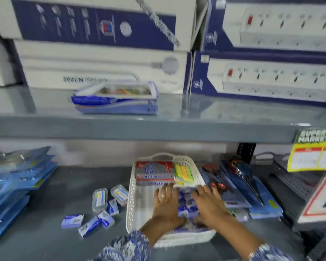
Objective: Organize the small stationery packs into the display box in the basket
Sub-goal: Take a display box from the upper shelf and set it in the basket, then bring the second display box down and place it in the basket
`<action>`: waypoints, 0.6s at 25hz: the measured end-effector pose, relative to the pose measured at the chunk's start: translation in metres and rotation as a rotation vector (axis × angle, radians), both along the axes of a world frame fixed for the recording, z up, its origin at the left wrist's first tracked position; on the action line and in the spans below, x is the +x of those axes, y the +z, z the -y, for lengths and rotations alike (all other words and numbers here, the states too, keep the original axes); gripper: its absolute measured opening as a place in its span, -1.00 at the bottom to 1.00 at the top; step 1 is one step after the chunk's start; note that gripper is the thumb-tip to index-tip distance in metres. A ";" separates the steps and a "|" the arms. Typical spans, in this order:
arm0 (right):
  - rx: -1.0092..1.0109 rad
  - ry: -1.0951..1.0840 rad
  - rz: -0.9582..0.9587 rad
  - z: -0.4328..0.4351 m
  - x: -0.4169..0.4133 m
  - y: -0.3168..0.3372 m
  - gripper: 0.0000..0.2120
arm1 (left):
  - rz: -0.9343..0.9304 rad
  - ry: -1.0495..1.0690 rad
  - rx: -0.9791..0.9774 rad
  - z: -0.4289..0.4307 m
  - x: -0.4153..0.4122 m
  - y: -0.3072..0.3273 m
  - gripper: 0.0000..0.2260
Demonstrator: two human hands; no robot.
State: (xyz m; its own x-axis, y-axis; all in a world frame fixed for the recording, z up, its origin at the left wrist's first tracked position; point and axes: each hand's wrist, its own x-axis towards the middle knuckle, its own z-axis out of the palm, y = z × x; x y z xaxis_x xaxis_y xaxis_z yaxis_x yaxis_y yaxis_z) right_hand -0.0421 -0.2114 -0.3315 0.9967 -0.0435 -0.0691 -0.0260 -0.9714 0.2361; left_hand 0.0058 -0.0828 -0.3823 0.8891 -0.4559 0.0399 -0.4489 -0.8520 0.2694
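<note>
A white perforated basket (137, 202) stands on the lower grey shelf. Inside it lies a blue and white display box (186, 206) with small packs in it, mostly hidden by my hands. My left hand (166, 206) rests flat on the box's left side, fingers spread, a ring on one finger. My right hand (209, 204) lies flat on its right side. Whether either hand grips a pack cannot be told. Several small blue and white stationery packs (88, 223) lie loose on the shelf left of the basket, beside two clear plastic cases (100, 199).
Red and grey boxes (154, 173) and coloured sticky notes (183, 173) fill the basket's far end. Scissors packs (241, 183) lie to the right, blue blister packs (17, 185) stacked at left. The upper shelf (158, 129) holds a blue box and power-strip cartons. A yellow price tag (312, 153) hangs at right.
</note>
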 end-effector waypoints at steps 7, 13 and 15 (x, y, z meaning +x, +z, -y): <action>0.282 0.251 0.102 -0.067 -0.097 0.177 -0.57 | 0.466 -0.123 -0.339 -0.065 -0.059 0.120 -0.49; 0.586 0.392 0.349 -0.091 -0.150 0.279 -0.53 | 0.495 -0.411 -0.509 -0.141 -0.133 0.250 -0.78; 0.655 0.407 0.435 -0.093 -0.132 0.300 -0.67 | 0.678 -0.375 -0.660 -0.153 -0.141 0.282 -0.85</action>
State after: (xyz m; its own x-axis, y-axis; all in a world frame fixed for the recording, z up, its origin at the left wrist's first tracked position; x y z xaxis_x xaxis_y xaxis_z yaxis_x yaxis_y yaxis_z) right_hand -0.1742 -0.1180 -0.0312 0.8700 0.2355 0.4332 0.3933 -0.8614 -0.3215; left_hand -0.1355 0.0700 -0.1001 0.3897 -0.4053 0.8270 -0.8894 -0.3984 0.2239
